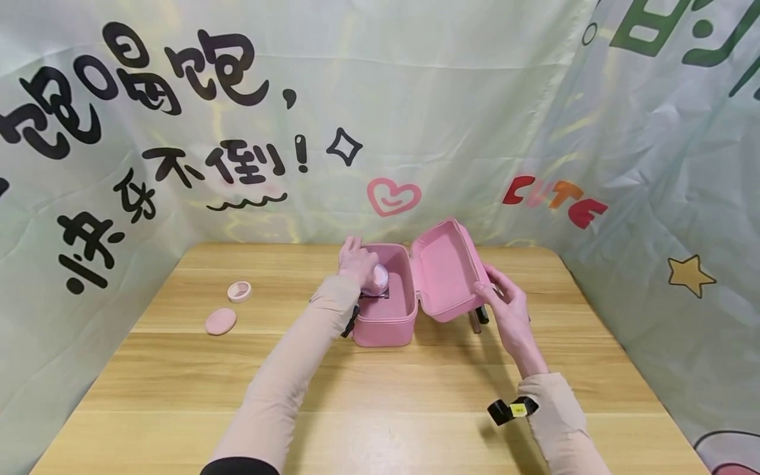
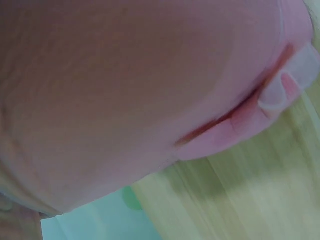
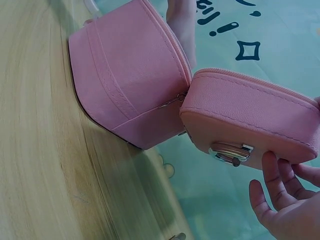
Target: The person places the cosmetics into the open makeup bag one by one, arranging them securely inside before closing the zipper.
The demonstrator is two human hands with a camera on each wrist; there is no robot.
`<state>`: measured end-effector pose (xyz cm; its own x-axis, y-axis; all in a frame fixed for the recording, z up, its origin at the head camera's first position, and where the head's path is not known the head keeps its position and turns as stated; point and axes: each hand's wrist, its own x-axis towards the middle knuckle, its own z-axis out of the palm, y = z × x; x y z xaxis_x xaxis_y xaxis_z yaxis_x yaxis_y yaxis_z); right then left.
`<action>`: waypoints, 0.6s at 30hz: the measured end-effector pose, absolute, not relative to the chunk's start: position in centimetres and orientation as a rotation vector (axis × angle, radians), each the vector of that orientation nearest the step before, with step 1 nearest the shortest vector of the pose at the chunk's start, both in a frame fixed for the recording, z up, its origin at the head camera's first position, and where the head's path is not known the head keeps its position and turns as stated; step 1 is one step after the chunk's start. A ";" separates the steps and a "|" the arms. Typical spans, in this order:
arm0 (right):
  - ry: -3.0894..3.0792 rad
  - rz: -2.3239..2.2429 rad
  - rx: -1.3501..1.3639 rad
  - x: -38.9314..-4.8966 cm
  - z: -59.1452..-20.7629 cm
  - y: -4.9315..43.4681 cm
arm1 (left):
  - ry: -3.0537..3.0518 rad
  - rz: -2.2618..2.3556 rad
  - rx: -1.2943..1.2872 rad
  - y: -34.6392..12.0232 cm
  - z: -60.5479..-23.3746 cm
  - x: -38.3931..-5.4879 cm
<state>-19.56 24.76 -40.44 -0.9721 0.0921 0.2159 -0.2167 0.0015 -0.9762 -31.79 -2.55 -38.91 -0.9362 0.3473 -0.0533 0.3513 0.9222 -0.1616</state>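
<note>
A pink zippered case (image 1: 386,333) stands on the table with its lid (image 1: 448,270) swung out to the right. My left hand (image 1: 356,262) reaches in at the case's far left corner and holds a round pale pink container (image 1: 379,280); most of its fingers are hidden in the head view. Close against the left wrist camera is a blurred pink surface (image 2: 150,90). My right hand (image 1: 507,310) grips the lid's right end, thumb inside and fingers behind. In the right wrist view, its fingertips lie on the lid's outer face near a metal clasp (image 3: 231,152).
On the table's left lie a pale pink ring-shaped piece (image 1: 239,291) and a flat pink disc (image 1: 220,321). Behind the lid, a dark tube (image 1: 482,315) and a brownish stick (image 1: 474,322) lie on the table. Printed cloth (image 1: 463,119) hangs around the back and sides.
</note>
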 end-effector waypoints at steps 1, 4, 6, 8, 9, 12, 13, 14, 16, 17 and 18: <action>-2.055 2.074 0.131 -19.6 -40.4 24.7 | 3.058 -0.261 0.553 -2.6 -38.9 -31.8; -2.054 2.074 0.126 -19.6 -40.4 24.7 | 3.068 -0.258 0.551 -2.6 -39.0 -32.0; -2.054 2.074 0.124 -19.6 -40.3 24.6 | 3.067 -0.256 0.555 -2.7 -39.1 -32.1; -2.057 2.071 0.121 -19.5 -40.3 24.6 | 3.067 -0.253 0.561 -2.7 -39.2 -32.1; -2.061 2.067 0.118 -19.5 -40.3 24.6 | 3.070 -0.250 0.568 -2.8 -39.2 -32.1; -2.076 2.053 0.111 -19.5 -40.3 24.7 | 3.083 -0.244 0.583 -2.9 -39.3 -32.1; -2.079 2.050 0.108 -19.4 -40.3 24.7 | 3.091 -0.243 0.589 -2.9 -39.3 -32.1; -2.084 2.044 0.105 -19.4 -40.3 24.7 | 3.098 -0.243 0.593 -3.0 -39.4 -32.1; -2.082 2.050 0.109 -19.4 -40.3 24.6 | 3.105 -0.237 0.597 -3.1 -39.4 -32.1; -2.078 2.053 0.112 -19.4 -40.3 24.6 | 3.110 -0.238 0.598 -3.2 -39.5 -32.1; -2.075 2.056 0.116 -19.4 -40.3 24.6 | 3.113 -0.239 0.598 -3.2 -39.5 -32.1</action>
<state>-19.42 24.61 -40.26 -0.9733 0.0964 0.2084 -0.2075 0.0195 -0.9780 -32.08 -3.24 -39.46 -0.9286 0.3710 0.0082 0.3654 0.9180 -0.1540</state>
